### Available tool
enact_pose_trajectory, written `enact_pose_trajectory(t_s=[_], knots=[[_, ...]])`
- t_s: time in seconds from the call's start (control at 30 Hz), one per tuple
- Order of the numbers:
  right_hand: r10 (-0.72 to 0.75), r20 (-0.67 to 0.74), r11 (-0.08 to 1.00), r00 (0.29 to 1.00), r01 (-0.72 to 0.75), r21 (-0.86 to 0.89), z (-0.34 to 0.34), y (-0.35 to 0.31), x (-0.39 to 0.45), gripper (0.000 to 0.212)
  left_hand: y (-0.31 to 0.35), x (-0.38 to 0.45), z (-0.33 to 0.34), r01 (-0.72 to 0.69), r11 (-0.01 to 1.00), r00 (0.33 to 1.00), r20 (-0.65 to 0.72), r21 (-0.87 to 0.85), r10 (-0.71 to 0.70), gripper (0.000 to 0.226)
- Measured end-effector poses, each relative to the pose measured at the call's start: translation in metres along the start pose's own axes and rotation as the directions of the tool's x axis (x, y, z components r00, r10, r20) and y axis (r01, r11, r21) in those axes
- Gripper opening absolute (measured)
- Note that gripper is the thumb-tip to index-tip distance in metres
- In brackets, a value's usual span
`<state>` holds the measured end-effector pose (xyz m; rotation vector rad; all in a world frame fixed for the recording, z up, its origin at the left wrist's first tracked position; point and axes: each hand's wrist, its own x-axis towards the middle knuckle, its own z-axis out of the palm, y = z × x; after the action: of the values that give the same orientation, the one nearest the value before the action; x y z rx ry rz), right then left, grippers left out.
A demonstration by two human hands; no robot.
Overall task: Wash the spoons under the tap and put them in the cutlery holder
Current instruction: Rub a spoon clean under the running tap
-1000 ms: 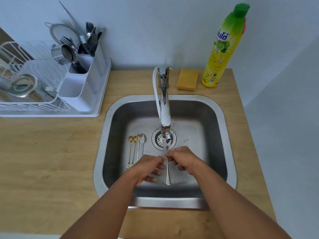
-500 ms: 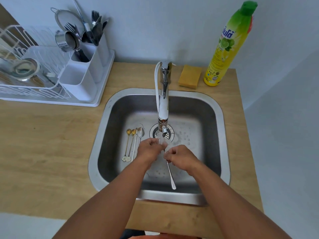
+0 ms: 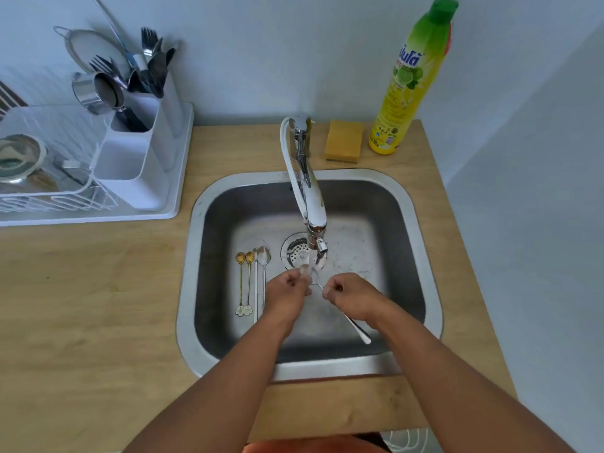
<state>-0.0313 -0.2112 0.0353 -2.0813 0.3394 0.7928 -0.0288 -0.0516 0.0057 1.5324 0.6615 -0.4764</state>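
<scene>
A long silver spoon (image 3: 358, 330) is held over the steel sink (image 3: 421, 243), its bowl under the running tap (image 3: 315, 210). My right hand (image 3: 351, 294) grips the spoon's handle, which sticks out down-right past my wrist. My left hand (image 3: 286, 289) pinches the spoon's bowl in the water stream. On the sink floor to the left lie two small gold spoons (image 3: 245, 279) with flower ends and silver spoons (image 3: 262, 266). The white cutlery holder (image 3: 143, 158) stands at the left on the drying rack, with forks and spoons in its back compartment.
A white dish rack (image 3: 49, 191) with a metal bowl and a steel cup sits on the wooden counter at the left. A yellow sponge (image 3: 343, 140) and a tall yellow-green dish soap bottle (image 3: 405, 89) stand behind the sink. The drain (image 3: 295, 253) lies under the tap.
The spoon's handle has swung from pointing straight toward me to pointing down-right. My left hand has moved up onto the bowl under the water stream.
</scene>
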Motion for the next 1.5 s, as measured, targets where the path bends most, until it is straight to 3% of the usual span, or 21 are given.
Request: enact_pose_trajectory(t_s=[0.07, 0.2, 0.57, 0.77, 0.83, 1.03, 1.13, 1.23, 1.4, 1.5], knots=[[-0.006, -0.016, 1.000, 1.000, 0.006, -0.031, 0.001, 0.000, -0.004, 0.017, 0.002, -0.001, -0.003, 0.013, 1.000, 0.999, 0.034, -0.003, -0.013, 0.004], [-0.047, -0.023, 0.992, 0.999, 0.044, -0.114, 0.000, 0.000, -0.006, 0.019, 0.006, -0.001, 0.001, -0.005, 1.000, 0.998, 0.057, 0.022, 0.004, 0.015], [-0.161, 0.022, 0.981, 0.987, 0.163, -0.108, -0.012, 0.014, 0.004, 0.016, 0.002, -0.010, 0.016, -0.044, 0.999, 0.990, -0.135, 0.004, 0.044, 0.026], [-0.222, 0.077, 0.968, 0.972, 0.229, -0.105, -0.015, 0.021, 0.010, 0.015, 0.004, -0.011, 0.015, -0.122, 0.991, 0.987, -0.095, 0.049, 0.127, 0.007], [-0.234, 0.081, 0.965, 0.969, 0.241, -0.099, -0.015, 0.021, 0.011, 0.015, 0.006, -0.011, 0.015, -0.133, 0.990, 0.983, -0.124, 0.044, 0.138, 0.005], [-0.250, 0.060, 0.961, 0.966, 0.255, -0.110, -0.013, 0.017, 0.015, 0.018, 0.016, -0.011, 0.023, -0.094, 0.995, 0.952, -0.291, 0.026, 0.098, 0.027], [-0.254, 0.041, 0.961, 0.966, 0.257, -0.107, -0.015, 0.018, 0.016, 0.018, 0.017, -0.013, 0.020, -0.011, 0.992, 0.971, -0.239, -0.129, -0.020, 0.022], [-0.274, 0.032, 0.955, 0.961, 0.275, -0.109, -0.016, 0.020, 0.014, 0.018, 0.012, -0.018, 0.013, 0.089, 0.955, 0.988, -0.093, -0.283, -0.119, 0.017], [-0.291, 0.048, 0.946, 0.955, 0.295, -0.137, -0.015, 0.022, 0.011, 0.020, 0.009, -0.019, 0.009, 0.128, 0.955, 0.989, -0.036, -0.268, -0.143, 0.016], [-0.314, 0.068, 0.934, 0.947, 0.321, -0.158, -0.016, 0.020, 0.009, 0.019, 0.015, -0.019, 0.009, 0.162, 0.948, 0.980, -0.064, -0.274, -0.186, 0.030]])
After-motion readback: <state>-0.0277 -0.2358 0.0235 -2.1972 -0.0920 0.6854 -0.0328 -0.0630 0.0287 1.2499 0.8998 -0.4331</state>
